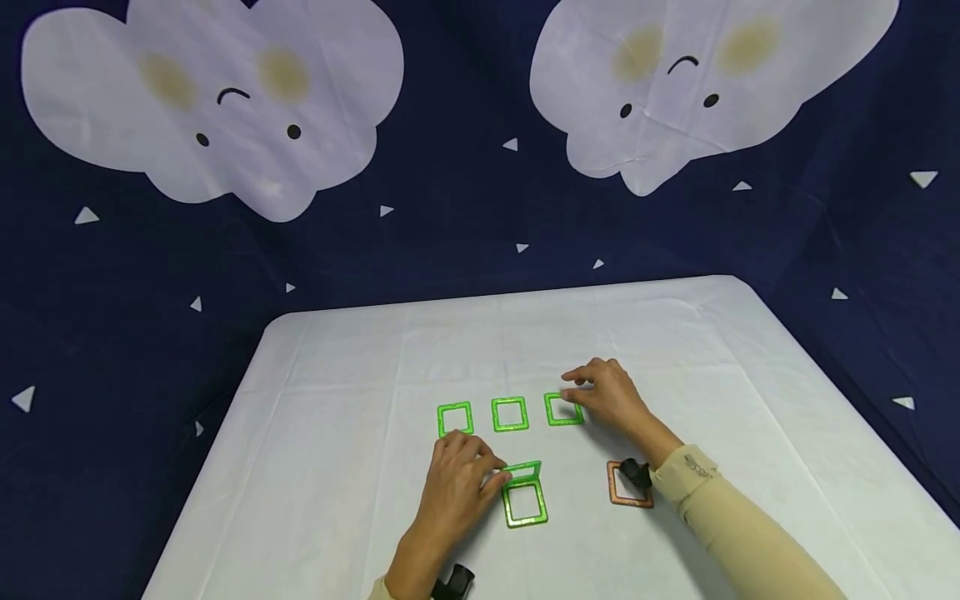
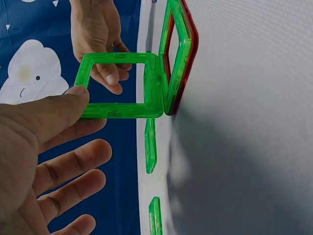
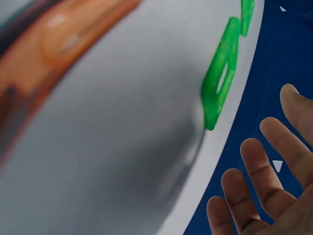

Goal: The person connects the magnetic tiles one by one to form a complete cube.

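My left hand [image 1: 456, 479] pinches a green square magnetic tile [image 2: 122, 110] between thumb and index finger, its other fingers spread. That tile stands tilted up along the far edge of another green square tile [image 1: 527, 522], which lies on the table. A red layer [image 2: 194, 44] shows beneath the lying tile in the left wrist view. My right hand [image 1: 611, 397] hovers over the rightmost green tile [image 1: 564, 422] of the back row. Its fingers are loosely extended and nothing is in them; in the right wrist view they are apart from the green tile [image 3: 215, 90].
Two more green square tiles, one on the left [image 1: 454, 406] and one in the middle [image 1: 510, 400], complete the back row. An orange square tile [image 1: 632, 502] lies under my right wrist. White cloth covers the table [image 1: 337, 375]; a dark blue curtain [image 1: 450, 250] hangs behind.
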A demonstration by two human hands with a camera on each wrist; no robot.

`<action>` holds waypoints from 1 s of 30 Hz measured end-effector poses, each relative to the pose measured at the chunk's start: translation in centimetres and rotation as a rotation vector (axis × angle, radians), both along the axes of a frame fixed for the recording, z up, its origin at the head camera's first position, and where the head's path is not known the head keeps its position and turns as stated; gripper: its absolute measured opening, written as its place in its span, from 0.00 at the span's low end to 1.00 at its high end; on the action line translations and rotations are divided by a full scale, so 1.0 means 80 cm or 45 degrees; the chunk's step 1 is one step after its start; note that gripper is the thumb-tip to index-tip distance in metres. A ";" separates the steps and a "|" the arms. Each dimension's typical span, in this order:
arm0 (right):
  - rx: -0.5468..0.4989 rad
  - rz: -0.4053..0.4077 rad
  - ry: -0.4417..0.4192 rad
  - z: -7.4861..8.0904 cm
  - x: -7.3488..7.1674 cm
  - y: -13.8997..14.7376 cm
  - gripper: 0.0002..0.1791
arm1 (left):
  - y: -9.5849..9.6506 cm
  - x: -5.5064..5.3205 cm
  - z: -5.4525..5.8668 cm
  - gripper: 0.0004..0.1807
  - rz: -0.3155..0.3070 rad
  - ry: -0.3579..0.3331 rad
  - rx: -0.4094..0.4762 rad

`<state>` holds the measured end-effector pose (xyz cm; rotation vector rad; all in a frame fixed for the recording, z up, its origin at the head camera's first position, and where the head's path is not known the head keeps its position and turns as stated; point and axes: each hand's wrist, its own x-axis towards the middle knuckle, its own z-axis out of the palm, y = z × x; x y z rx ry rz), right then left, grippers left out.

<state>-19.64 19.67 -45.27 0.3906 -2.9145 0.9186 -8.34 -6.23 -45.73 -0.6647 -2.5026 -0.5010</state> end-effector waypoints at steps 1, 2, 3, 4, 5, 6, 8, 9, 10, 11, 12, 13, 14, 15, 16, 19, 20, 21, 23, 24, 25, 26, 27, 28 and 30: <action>-0.005 0.001 -0.007 -0.002 -0.001 0.001 0.16 | 0.000 0.000 0.000 0.09 -0.001 0.000 0.001; -0.006 0.000 -0.015 -0.003 -0.001 0.001 0.16 | 0.001 0.000 0.000 0.09 -0.003 -0.001 0.004; -0.008 0.003 -0.021 -0.005 -0.002 0.001 0.17 | 0.001 0.000 0.000 0.09 -0.003 -0.001 0.004; -0.009 0.005 -0.032 -0.006 -0.002 0.002 0.17 | 0.001 0.000 -0.001 0.09 -0.005 -0.002 0.006; -0.011 0.007 -0.043 -0.008 -0.003 0.002 0.17 | 0.001 0.000 -0.001 0.09 -0.005 -0.003 0.005; -0.010 0.009 -0.053 -0.009 -0.003 0.002 0.17 | 0.001 0.000 -0.001 0.09 -0.006 -0.004 0.003; -0.011 0.012 -0.072 -0.011 -0.004 0.003 0.17 | 0.002 0.000 -0.001 0.09 -0.007 -0.007 0.002; -0.013 0.018 -0.080 -0.012 -0.005 0.003 0.17 | 0.002 0.000 -0.001 0.09 -0.006 -0.007 0.000; -0.015 0.023 -0.087 -0.013 -0.006 0.004 0.17 | 0.002 0.000 -0.001 0.09 -0.005 -0.007 -0.001; -0.018 0.030 -0.089 -0.014 -0.007 0.005 0.17 | 0.002 0.000 -0.001 0.09 -0.005 -0.007 -0.001; -0.020 0.039 -0.092 -0.016 -0.008 0.006 0.16 | 0.002 0.000 -0.001 0.09 -0.003 -0.009 -0.001; -0.024 0.047 -0.096 -0.018 -0.009 0.007 0.16 | 0.002 0.000 -0.001 0.09 -0.003 -0.011 0.000; -0.025 0.055 -0.097 -0.019 -0.010 0.008 0.15 | 0.002 0.000 -0.001 0.09 -0.001 -0.011 0.000; -0.024 0.064 -0.095 -0.021 -0.011 0.009 0.15 | 0.002 0.000 -0.001 0.09 0.002 -0.012 -0.003; -0.025 0.071 -0.094 -0.024 -0.012 0.010 0.14 | 0.002 0.000 -0.001 0.09 0.001 -0.014 -0.002; -0.018 0.091 -0.084 -0.030 -0.015 0.012 0.13 | 0.002 0.000 -0.002 0.09 0.000 -0.013 0.000; -0.011 0.098 -0.077 -0.031 -0.015 0.012 0.13 | 0.001 0.000 -0.002 0.09 -0.001 -0.011 0.001; -0.007 0.104 -0.072 -0.033 -0.016 0.011 0.13 | 0.001 0.000 -0.003 0.09 -0.003 -0.007 0.003; 0.003 0.107 -0.064 -0.035 -0.018 0.011 0.13 | 0.001 0.000 -0.003 0.09 -0.006 0.003 0.007; 0.011 0.107 -0.061 -0.035 -0.018 0.011 0.12 | 0.001 0.000 -0.003 0.09 -0.008 0.008 0.008; 0.016 0.106 -0.057 -0.036 -0.019 0.010 0.12 | 0.001 0.000 -0.003 0.09 -0.010 0.015 0.008; 0.022 0.105 -0.052 -0.036 -0.020 0.010 0.12 | 0.001 0.000 -0.004 0.09 -0.012 0.021 0.009; 0.023 0.102 -0.047 -0.036 -0.020 0.010 0.12 | 0.001 0.000 -0.004 0.09 -0.015 0.027 0.010; 0.026 0.098 -0.044 -0.037 -0.021 0.011 0.11 | 0.001 0.000 -0.004 0.09 -0.017 0.031 0.010; 0.034 0.086 -0.035 -0.038 -0.021 0.012 0.11 | 0.001 0.000 -0.004 0.09 -0.023 0.034 0.013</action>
